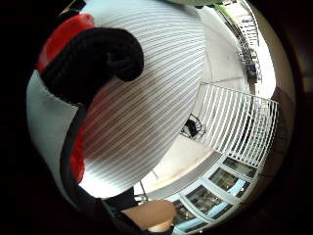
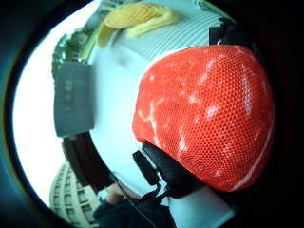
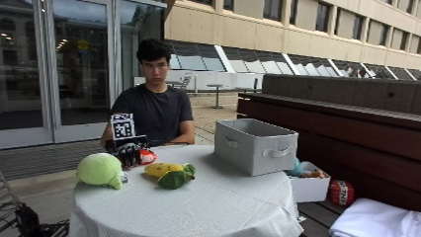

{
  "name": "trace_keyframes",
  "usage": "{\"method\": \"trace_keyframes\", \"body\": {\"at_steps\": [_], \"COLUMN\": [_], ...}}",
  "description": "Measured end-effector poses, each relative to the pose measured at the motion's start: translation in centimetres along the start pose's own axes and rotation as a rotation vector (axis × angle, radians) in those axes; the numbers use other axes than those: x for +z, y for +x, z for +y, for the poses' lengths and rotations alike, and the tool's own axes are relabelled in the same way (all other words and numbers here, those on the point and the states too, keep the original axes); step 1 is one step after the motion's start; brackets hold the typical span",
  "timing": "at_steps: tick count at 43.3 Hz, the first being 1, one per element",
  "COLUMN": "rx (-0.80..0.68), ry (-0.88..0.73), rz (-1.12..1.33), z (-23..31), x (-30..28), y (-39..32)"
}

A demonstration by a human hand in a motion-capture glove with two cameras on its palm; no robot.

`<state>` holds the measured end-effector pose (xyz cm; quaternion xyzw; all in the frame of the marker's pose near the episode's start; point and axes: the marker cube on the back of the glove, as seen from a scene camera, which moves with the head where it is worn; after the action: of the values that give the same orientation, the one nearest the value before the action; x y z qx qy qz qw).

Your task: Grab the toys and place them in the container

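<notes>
Nearest the outside camera lay the white tablecloth (image 3: pixel 197 207), and on it, toward the table's near-left edge, we saw a pale green plush toy (image 3: pixel 100 170). Just beside it, nearer the middle, lay a yellow toy (image 3: pixel 163 169) touching a dark green one (image 3: pixel 176 179).

At the far-left edge, in front of the seated person, we found the gloved right hand (image 3: pixel 130 152) with its fingers curled round a red toy (image 3: pixel 148 156). The thumb-side palm view showed that toy (image 2: pixel 209 114) as a red, white-marbled mesh surface close against the palm with a black-gloved finger wrapped under it; the little-finger side showed a gloved finger curled over a red edge above the ribbed cloth.

We judged the step in hand to be the pick-up of the first toy, the grasp made but the toy hardly off the cloth. The grey fabric container (image 3: pixel 255 146) stood at the table's right edge, well apart, so the next move would call for lifting and carrying across the table, over the near wall, then letting go.

We could read no writing on any toy or on the container.
</notes>
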<state>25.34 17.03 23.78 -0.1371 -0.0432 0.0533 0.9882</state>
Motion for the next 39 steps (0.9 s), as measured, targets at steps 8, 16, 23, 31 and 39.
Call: {"method": "trace_keyframes", "body": {"at_steps": [8, 16, 23, 31, 39], "rx": [0.028, -0.009, -0.008, -0.004, -0.009], "ry": [-0.096, -0.096, -0.036, 0.184, 0.286], "rz": [-0.01, -0.017, 0.04, 0.047, 0.07], "z": [1.0, 1.7, 1.0, -2.4, -5.4], "x": [-1.0, -1.6, -2.6, -4.7, -9.5], "y": [-0.3, -0.5, -1.3, -2.6, -4.9]}}
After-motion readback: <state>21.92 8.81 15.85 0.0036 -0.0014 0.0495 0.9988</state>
